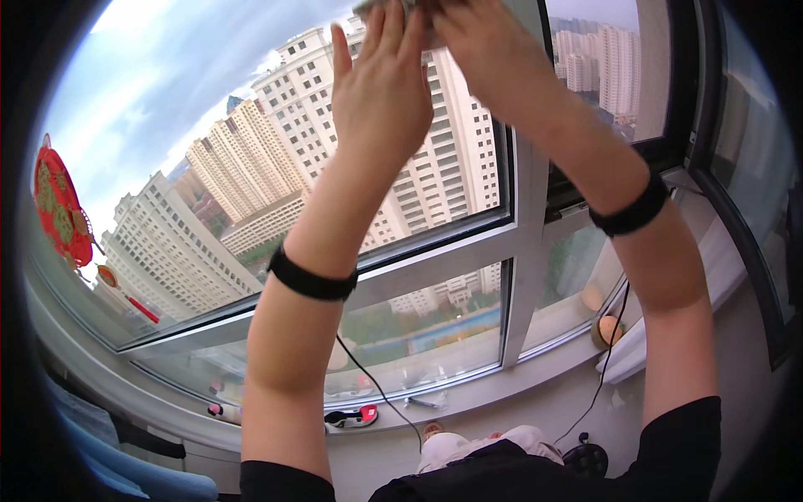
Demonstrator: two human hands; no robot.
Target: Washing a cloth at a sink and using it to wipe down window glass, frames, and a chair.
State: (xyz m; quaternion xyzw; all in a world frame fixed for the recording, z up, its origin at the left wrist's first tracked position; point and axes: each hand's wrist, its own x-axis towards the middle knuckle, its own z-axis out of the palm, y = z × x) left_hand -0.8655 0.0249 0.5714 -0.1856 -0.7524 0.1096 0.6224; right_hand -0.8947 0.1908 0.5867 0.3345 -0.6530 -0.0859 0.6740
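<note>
Both my arms reach up across a large window. My left hand [384,81] lies with its fingers stretched over a greyish cloth [433,26] at the top edge of the view, against the glass. Beside it, my right hand [492,59] is bent over the same cloth, blurred, with its fingertips partly cut off by the frame. Much of the cloth is hidden or out of view. A black band with a cable circles each forearm. The metal window frame [527,251] runs down below my right hand.
An open window sash [731,213] stands at the right. A red hanging ornament [61,207] is at the far left. Along the sill lie a shoe [352,416], a small plastic packet [430,401] and a round object [608,331]. A black stool [586,460] stands below, and blue fabric [144,470] at lower left.
</note>
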